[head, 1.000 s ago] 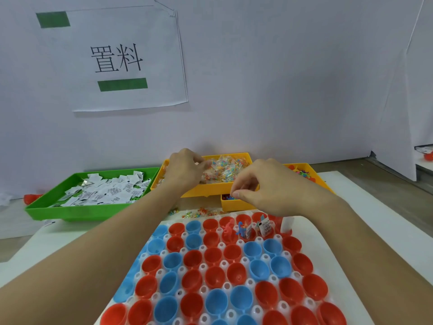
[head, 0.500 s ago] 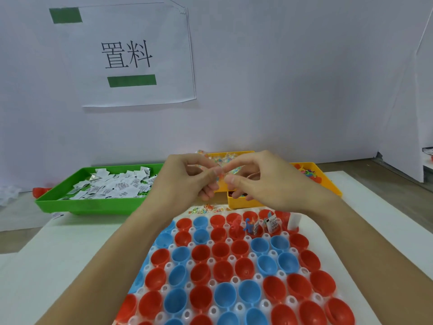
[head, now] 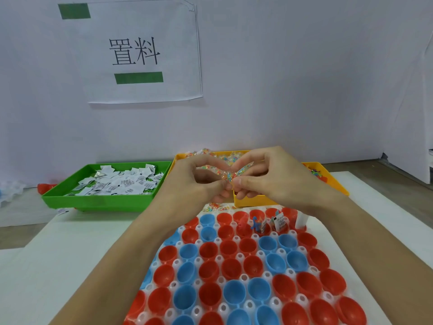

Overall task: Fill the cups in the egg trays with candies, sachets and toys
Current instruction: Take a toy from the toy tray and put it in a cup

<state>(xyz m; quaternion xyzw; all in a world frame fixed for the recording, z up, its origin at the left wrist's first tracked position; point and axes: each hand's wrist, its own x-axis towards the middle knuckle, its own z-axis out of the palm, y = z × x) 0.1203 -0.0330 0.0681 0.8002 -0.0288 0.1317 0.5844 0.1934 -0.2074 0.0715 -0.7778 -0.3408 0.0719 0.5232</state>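
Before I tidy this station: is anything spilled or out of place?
Yes. A few candy packets lie loose on the table between the yellow candy tray and the egg tray, outside any bin. A white sachet also lies outside the green tray, by its front left corner.

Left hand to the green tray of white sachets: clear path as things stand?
Probably yes. The green plastic tray of white paper sachets lies open-topped beside the left hand, nothing between. But that hand shares a pinch on a clear candy packet with the right hand.
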